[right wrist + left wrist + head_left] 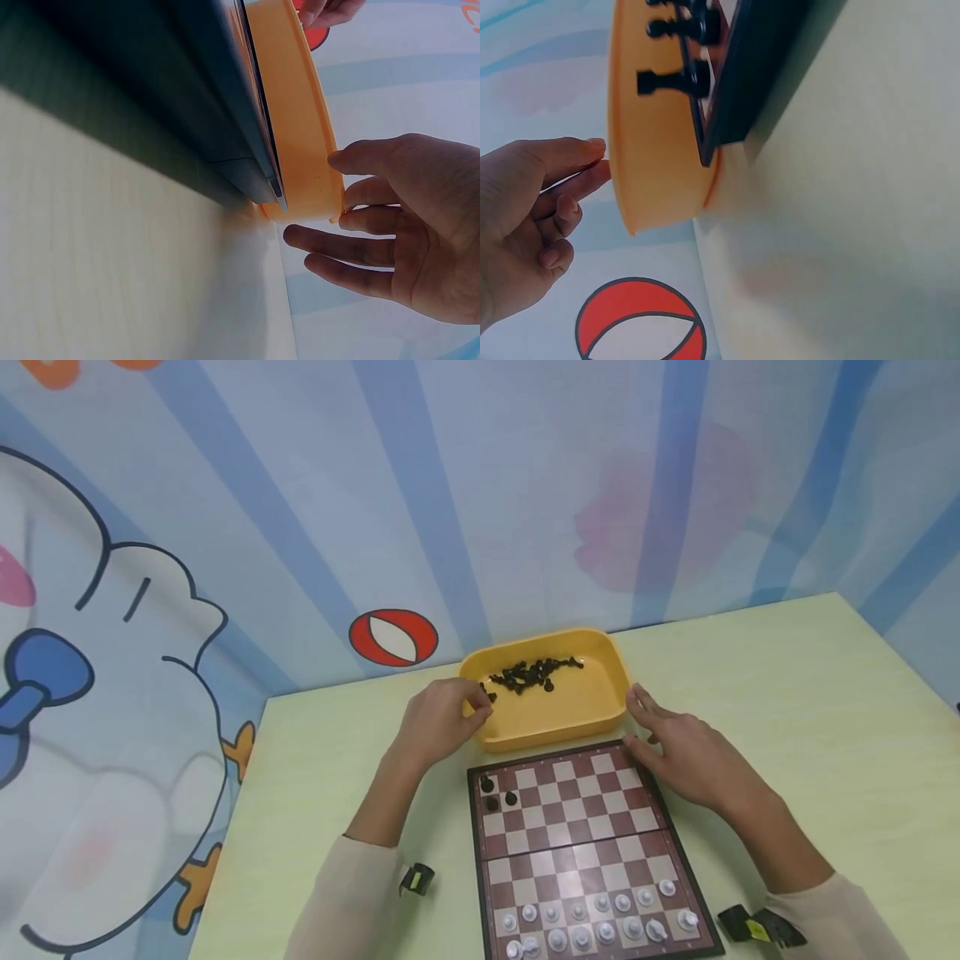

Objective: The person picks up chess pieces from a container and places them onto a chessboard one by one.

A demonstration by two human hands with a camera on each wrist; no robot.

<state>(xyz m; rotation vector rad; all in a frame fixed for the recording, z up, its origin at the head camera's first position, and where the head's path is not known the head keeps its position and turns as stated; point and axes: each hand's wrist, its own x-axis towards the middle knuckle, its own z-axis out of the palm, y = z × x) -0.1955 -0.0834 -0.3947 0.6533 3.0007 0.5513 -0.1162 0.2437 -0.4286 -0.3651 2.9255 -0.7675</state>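
My left hand (442,718) reaches over the left rim of a yellow tray (525,727). Its thumb and forefinger are close together beside small black chess pieces (491,697); whether they pinch one is hidden. In the left wrist view, the ring and little fingers curl inward. At the tray's right corner, my right hand (693,760) touches the rim with fairly straight fingers. In front of the tray lies a brown-and-white chessboard (577,814). Several white pieces (581,935) stand along its near side, and a few black pieces (487,784) at its far left corner.
A pile of black pieces (528,675) lies inside the tray at the back. The pale table (787,693) meets a cartoon-printed backdrop (525,510) just behind the tray. Black wrist devices sit below both sleeves.
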